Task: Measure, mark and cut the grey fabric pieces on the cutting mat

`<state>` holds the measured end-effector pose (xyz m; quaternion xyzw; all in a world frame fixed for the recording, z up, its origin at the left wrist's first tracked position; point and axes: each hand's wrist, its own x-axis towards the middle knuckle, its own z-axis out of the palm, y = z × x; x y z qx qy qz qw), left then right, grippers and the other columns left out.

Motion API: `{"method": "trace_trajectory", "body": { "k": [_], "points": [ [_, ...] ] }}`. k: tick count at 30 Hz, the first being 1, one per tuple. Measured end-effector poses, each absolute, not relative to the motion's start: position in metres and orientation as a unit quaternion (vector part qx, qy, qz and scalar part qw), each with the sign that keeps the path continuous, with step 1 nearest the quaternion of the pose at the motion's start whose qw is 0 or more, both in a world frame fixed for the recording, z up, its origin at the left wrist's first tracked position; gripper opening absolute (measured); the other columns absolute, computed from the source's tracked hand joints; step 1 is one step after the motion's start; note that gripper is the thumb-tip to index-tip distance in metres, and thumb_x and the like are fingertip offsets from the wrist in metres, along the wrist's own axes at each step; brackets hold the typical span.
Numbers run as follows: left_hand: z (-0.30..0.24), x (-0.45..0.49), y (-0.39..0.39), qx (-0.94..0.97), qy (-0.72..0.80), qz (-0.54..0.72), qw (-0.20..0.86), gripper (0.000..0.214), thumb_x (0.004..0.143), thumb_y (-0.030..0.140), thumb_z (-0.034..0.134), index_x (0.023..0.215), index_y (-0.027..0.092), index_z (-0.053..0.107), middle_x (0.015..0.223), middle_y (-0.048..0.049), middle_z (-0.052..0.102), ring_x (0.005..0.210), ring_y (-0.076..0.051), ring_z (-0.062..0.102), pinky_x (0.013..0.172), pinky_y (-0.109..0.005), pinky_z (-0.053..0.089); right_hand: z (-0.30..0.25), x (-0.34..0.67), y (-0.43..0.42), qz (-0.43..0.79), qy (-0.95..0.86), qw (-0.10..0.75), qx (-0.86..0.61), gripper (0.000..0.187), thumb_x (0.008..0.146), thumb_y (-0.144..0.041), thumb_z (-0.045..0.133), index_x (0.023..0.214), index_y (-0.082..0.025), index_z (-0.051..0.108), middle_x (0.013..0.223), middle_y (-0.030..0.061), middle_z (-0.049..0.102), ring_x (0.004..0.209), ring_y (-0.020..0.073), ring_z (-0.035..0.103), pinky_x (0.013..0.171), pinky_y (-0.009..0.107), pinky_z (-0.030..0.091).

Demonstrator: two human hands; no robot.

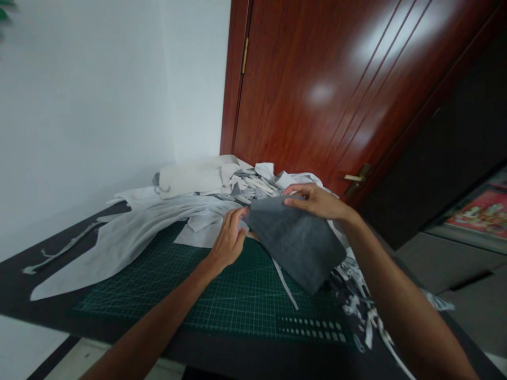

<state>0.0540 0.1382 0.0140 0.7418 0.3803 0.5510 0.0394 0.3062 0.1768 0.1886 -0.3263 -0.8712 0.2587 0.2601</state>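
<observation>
A dark grey piece of fabric [297,243] hangs between my two hands, tilted over the green cutting mat [222,295]. My left hand [231,235] pinches its left corner between thumb and fingers. On the upper edge, my right hand [312,200] grips the same piece, thumb in front. Below the fabric a narrow pale strip [285,285] dangles down onto the mat. Behind my hands lies a heap of pale fabric scraps [257,184]. A long white cloth [134,237] spreads to the left, partly over the mat.
Folded cream fabric [194,177] lies at the back against the wall. Black-and-white patterned cloth [352,279] sits under my right forearm. A twisted cord [63,253] rests on the dark table [24,264] at far left. A brown wooden door [301,95] stands behind.
</observation>
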Motion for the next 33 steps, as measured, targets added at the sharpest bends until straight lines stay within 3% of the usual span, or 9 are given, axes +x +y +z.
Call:
{"method": "trace_trajectory", "body": {
  "k": [4, 8, 12, 15, 17, 19, 23, 28, 33],
  "points": [
    [0.022, 0.054, 0.129, 0.722, 0.299, 0.607, 0.145, 0.051, 0.108, 0.044, 0.03, 0.149, 0.018, 0.042, 0.133, -0.0148, 0.058, 0.119, -0.028, 0.057, 0.105, -0.045, 0.045, 0.152, 0.288, 0.15, 0.295, -0.885, 0.189, -0.306, 0.024, 0.091, -0.042, 0.068, 0.099, -0.02, 0.07, 0.093, 0.001, 0.073, 0.084, 0.0168, 0.066, 0.08, 0.03, 0.052],
    [0.029, 0.06, 0.12, 0.789, 0.248, 0.511, 0.233, 0.054, 0.105, 0.056, 0.039, 0.145, 0.021, 0.05, 0.136, -0.0141, 0.061, 0.124, -0.03, 0.057, 0.105, -0.041, 0.046, 0.129, 0.277, 0.136, 0.342, -0.877, 0.186, -0.282, 0.021, 0.092, -0.04, 0.068, 0.098, -0.02, 0.071, 0.099, 0.0014, 0.074, 0.091, 0.0173, 0.066, 0.089, 0.032, 0.051],
    [0.033, 0.061, 0.118, 0.801, 0.272, 0.43, 0.315, 0.043, 0.102, 0.054, 0.048, 0.113, 0.017, 0.065, 0.097, -0.0058, 0.071, 0.087, -0.022, 0.066, 0.074, -0.029, 0.052, 0.122, 0.276, 0.131, 0.363, -0.866, 0.179, -0.293, 0.024, 0.091, -0.044, 0.069, 0.095, -0.02, 0.071, 0.092, 0.0003, 0.072, 0.086, 0.0166, 0.065, 0.084, 0.031, 0.05],
    [0.038, 0.058, 0.119, 0.808, 0.304, 0.408, 0.298, 0.044, 0.102, 0.053, 0.045, 0.084, 0.016, 0.063, 0.072, 0.0008, 0.059, 0.068, -0.016, 0.056, 0.061, -0.025, 0.043, 0.119, 0.283, 0.134, 0.384, -0.844, 0.201, -0.315, 0.029, 0.087, -0.048, 0.074, 0.091, -0.019, 0.067, 0.086, -0.0009, 0.068, 0.08, 0.0148, 0.063, 0.077, 0.028, 0.049],
    [0.043, 0.056, 0.119, 0.811, 0.313, 0.41, 0.275, 0.042, 0.101, 0.05, 0.044, 0.077, 0.018, 0.057, 0.068, 0.0032, 0.052, 0.064, -0.014, 0.051, 0.059, -0.024, 0.038, 0.118, 0.291, 0.137, 0.417, -0.826, 0.178, -0.334, 0.034, 0.085, -0.051, 0.076, 0.091, -0.019, 0.066, 0.082, -0.0022, 0.066, 0.073, 0.0131, 0.06, 0.068, 0.025, 0.047],
    [0.047, 0.055, 0.119, 0.807, 0.317, 0.425, 0.259, 0.038, 0.1, 0.048, 0.046, 0.077, 0.019, 0.053, 0.068, 0.0043, 0.048, 0.063, -0.013, 0.049, 0.059, -0.024, 0.037, 0.117, 0.302, 0.138, 0.46, -0.806, 0.135, -0.348, 0.037, 0.084, -0.053, 0.077, 0.094, -0.019, 0.067, 0.082, -0.0025, 0.067, 0.071, 0.0125, 0.059, 0.064, 0.024, 0.046],
    [0.047, 0.051, 0.122, 0.786, 0.34, 0.466, 0.223, 0.031, 0.099, 0.043, 0.047, 0.079, 0.02, 0.051, 0.07, 0.0039, 0.048, 0.067, -0.015, 0.05, 0.063, -0.025, 0.039, 0.112, 0.328, 0.134, 0.54, -0.765, 0.093, -0.337, 0.04, 0.083, -0.053, 0.078, 0.102, -0.019, 0.071, 0.099, 0.0006, 0.072, 0.084, 0.0142, 0.064, 0.076, 0.026, 0.052],
    [0.041, 0.046, 0.128, 0.779, 0.359, 0.484, 0.173, 0.028, 0.096, 0.04, 0.047, 0.075, 0.022, 0.046, 0.067, 0.0049, 0.043, 0.063, -0.014, 0.045, 0.063, -0.025, 0.037, 0.093, 0.357, 0.125, 0.587, -0.718, 0.13, -0.351, 0.043, 0.083, -0.053, 0.079, 0.107, -0.018, 0.071, 0.101, 0.0021, 0.073, 0.085, 0.015, 0.066, 0.076, 0.027, 0.053],
    [0.038, 0.046, 0.13, 0.771, 0.381, 0.482, 0.17, 0.028, 0.095, 0.041, 0.046, 0.074, 0.022, 0.043, 0.067, 0.0049, 0.042, 0.063, -0.014, 0.044, 0.062, -0.025, 0.036, 0.083, 0.374, 0.117, 0.56, -0.697, 0.187, -0.407, 0.045, 0.079, -0.054, 0.081, 0.101, -0.017, 0.068, 0.092, 0.0003, 0.07, 0.078, 0.0142, 0.064, 0.072, 0.026, 0.052]
  ]
}}
